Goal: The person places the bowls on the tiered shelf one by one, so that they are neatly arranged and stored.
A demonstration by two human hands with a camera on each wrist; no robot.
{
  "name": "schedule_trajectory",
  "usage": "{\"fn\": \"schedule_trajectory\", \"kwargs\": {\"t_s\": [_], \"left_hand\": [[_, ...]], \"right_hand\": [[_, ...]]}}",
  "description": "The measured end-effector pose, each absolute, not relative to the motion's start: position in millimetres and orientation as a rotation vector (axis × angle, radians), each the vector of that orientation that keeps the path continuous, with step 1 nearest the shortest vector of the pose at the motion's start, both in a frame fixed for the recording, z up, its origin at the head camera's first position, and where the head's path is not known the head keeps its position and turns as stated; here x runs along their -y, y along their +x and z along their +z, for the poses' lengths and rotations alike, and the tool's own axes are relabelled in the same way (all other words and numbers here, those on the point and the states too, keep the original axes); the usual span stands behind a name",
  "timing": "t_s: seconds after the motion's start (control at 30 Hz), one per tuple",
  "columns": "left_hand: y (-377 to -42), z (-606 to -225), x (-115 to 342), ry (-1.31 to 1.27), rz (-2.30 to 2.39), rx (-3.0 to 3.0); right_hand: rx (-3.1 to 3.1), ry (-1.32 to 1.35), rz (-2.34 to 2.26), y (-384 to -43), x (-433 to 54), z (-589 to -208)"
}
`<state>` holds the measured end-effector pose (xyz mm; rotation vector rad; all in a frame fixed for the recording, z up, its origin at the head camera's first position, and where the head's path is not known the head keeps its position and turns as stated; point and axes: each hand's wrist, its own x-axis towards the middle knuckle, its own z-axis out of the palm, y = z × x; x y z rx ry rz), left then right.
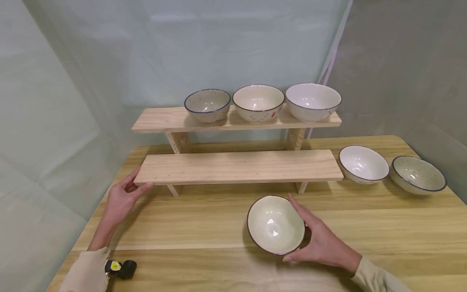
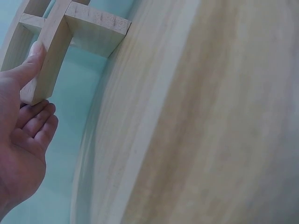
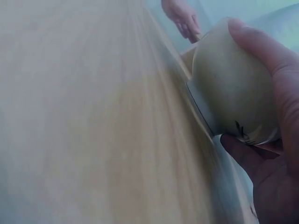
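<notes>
My right hand grips a cream bowl with a brown rim, thumb at the near side and fingers round the far side. The bowl's mouth faces up, close over the table in front of the stand. In the right wrist view its pale outer wall shows a dark painted mark near my fingers. My left hand holds the left end of the lower board of a two-tier wooden stand. The left wrist view has the thumb on the board's edge and the other fingers curled at its end.
On the upper board stand a grey speckled bowl, a cream bowl and a white bowl. Right of the stand, another white bowl and a grey-green bowl sit on the wooden table. Pale sheeting hangs behind.
</notes>
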<state>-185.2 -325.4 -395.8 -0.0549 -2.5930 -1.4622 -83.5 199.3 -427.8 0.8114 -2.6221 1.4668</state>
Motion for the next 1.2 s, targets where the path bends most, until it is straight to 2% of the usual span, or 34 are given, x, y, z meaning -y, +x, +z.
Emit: {"fn": "schedule_trajectory", "kwargs": {"t_s": [0.8,1.2], "left_hand": [[-185.0,-396.6,325.1,-0.085,-1.472,2.570],[-182.4,-393.7,322.9,-0.084,-1.476,2.568]], "right_hand": [[2.426,0.841,1.498,-86.2,-195.2,-436.1],[2.306,0.850,1.725,-93.3,-186.5,-417.4]]}}
